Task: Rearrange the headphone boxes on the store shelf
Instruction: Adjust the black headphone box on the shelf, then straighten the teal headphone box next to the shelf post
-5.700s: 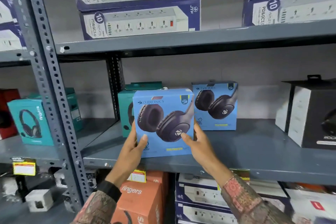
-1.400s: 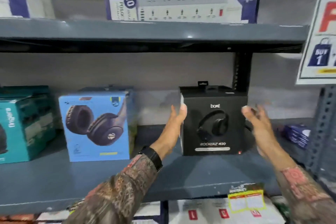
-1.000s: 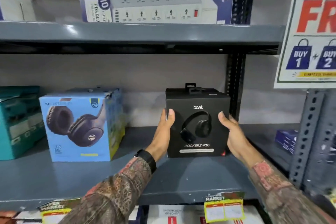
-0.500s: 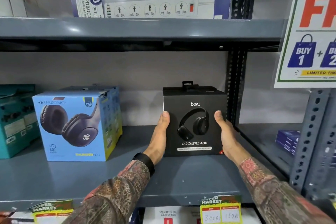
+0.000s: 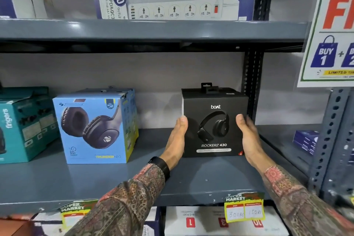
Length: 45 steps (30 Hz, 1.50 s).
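A black headphone box stands upright on the grey middle shelf, close to the right upright post. My left hand grips its left edge and my right hand grips its right edge. To the left stands a blue headphone box, turned slightly so its right side shows. A teal headphone box sits further left, partly cut off by the frame edge.
Power-strip boxes are stacked on the upper shelf. A perforated post stands right behind the black box. A sale poster hangs at the right. Small blue packs lie on the neighbouring shelf. Price tags hang on the front edge.
Earlier both hands held the blue box at the left. They then reached for the black box and closed on its sides; over the last half second it stays nearly still.
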{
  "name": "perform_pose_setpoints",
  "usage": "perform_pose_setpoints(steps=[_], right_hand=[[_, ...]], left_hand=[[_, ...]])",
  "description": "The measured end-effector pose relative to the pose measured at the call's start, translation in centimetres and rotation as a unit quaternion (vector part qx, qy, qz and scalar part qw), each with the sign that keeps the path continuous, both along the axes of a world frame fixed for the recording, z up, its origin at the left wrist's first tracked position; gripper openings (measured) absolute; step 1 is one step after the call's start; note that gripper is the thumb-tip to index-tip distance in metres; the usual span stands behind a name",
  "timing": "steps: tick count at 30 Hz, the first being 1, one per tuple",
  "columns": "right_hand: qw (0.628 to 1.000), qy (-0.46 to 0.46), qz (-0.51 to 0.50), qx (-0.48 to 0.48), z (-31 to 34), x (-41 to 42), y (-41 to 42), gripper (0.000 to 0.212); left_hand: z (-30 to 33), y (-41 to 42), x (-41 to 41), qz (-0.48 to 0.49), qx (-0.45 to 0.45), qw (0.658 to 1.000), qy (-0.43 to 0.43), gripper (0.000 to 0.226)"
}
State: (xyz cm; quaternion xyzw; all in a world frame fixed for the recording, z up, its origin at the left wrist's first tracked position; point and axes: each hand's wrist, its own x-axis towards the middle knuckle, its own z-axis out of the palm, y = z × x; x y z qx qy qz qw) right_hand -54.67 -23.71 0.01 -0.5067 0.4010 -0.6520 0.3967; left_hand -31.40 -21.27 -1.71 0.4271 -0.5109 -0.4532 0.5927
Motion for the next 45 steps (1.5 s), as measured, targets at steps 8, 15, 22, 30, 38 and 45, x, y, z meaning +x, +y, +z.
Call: perform_pose_setpoints(steps=[8,15,22,30,38,45], right_hand=[[0.941,0.055,-0.249,-0.220,1.5,10.9,9.0,0.024],[0.955,0.100,-0.078,-0.267,2.8,30.6,17.0,0.021],[0.971,0.138,0.101,-0.165,1.6,48.6,19.7,0.031],[0.948,0.176,0.267,0.013,1.7,59.0,15.2,0.118],[0.939,0.098,0.325,0.054,0.6,64.4,13.5,0.049],[0.941,0.070,0.322,0.076,0.6,64.8,12.6,0.057]], left_hand=[[4.5,11.3,7.7,0.087,-0.143,0.980,-0.105,0.056],[5.0,19.2,24.9,0.208,-0.255,0.940,-0.090,0.032],[3.6,22.8,45.1,0.448,-0.217,0.863,-0.090,0.037],[5.5,20.4,59.1,0.321,-0.032,0.945,0.058,0.065],[5.2,17.2,60.8,0.198,0.038,0.974,0.105,0.094],[4.6,16.2,61.3,0.173,0.035,0.979,0.101,0.092]])
